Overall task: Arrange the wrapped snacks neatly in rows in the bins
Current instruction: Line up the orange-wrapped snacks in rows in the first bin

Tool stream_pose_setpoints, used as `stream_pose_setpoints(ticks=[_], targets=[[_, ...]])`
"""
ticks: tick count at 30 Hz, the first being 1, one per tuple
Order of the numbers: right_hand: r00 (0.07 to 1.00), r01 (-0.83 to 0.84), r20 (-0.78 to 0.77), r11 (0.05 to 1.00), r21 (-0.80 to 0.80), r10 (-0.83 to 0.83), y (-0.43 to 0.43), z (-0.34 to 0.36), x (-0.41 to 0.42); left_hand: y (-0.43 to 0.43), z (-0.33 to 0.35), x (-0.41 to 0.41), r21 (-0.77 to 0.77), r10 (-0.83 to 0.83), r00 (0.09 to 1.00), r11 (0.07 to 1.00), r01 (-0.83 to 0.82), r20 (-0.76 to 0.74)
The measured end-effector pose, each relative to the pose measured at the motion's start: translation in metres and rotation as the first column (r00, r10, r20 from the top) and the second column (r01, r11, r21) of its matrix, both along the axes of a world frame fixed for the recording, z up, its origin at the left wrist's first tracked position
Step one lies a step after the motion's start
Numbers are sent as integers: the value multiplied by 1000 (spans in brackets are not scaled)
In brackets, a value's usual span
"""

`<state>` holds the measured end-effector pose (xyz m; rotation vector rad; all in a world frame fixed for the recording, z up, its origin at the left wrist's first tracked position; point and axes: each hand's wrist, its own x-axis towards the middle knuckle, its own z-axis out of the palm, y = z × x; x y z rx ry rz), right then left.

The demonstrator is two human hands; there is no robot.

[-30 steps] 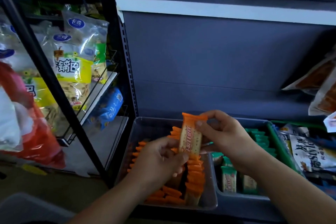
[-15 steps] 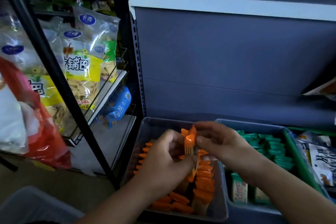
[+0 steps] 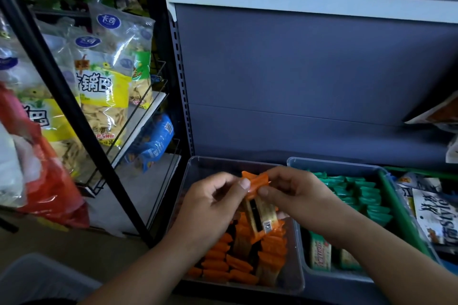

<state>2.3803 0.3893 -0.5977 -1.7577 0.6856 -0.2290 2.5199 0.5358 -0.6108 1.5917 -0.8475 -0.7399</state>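
Pinching one orange snack point(image 3: 260, 209) by its top, the left hand point(image 3: 213, 208) and right hand point(image 3: 295, 195) hold it over the clear bin point(image 3: 195, 167), hiding part of its orange rows point(image 3: 272, 251). Green snacks point(image 3: 359, 193) sit in the neighbouring bin point(image 3: 334, 164).

Left bin point(image 3: 198, 168) just beside right bin point(image 3: 334, 163), wrapped snacks point(image 3: 238, 262) in both. Held snack point(image 3: 260, 210) above left bin, between left hand point(image 3: 213, 205) and right hand point(image 3: 297, 195). Wire rack point(image 3: 138, 131) left of bins.

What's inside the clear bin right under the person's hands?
The clear bin holds rows of orange-wrapped snacks. The left hand and right hand pinch another packet above them, hiding the bin's middle.
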Motion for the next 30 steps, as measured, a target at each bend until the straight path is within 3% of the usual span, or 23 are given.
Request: stream_pose_setpoints(ticks=[5, 10, 15, 18, 21, 23, 26, 30], targets=[[981, 189, 20, 976, 111, -193, -4, 0, 2, -2, -19, -3, 180, -107, 991, 979, 93, 74], [971, 233, 22, 961, 150, -239, -4, 0, 2, -3, -25, -5, 157, -124, 985, 982, 105, 118], [966, 255, 26, 962, 100, -259, -2, -1, 2, 0, -23, -7, 196, -112, 925, 980, 42, 362], [977, 209, 21, 977, 51, -210, 4, -8, 3, 2, -16, -14, 145, -81, 900, 989, 20, 428], [999, 52, -1, 997, 56, -52, 4, -9, 1, 1, -23, -13, 140, -82, 916, 990, 29, 392], [999, 34, 14, 997, 72, -35, -1, -8, -1, -1, -31, -7, 137, -117, 954, 987, 81, 276], [999, 39, -9, 992, -122, -41, -12, -18, -5, -6, -42, -4, 65, -199, 975, 979, 193, 104], [990, -50, -141, 976, -211, 21, -22, -37, -3, -14, -69, 7, 163, -339, 930, 935, 316, 140]])
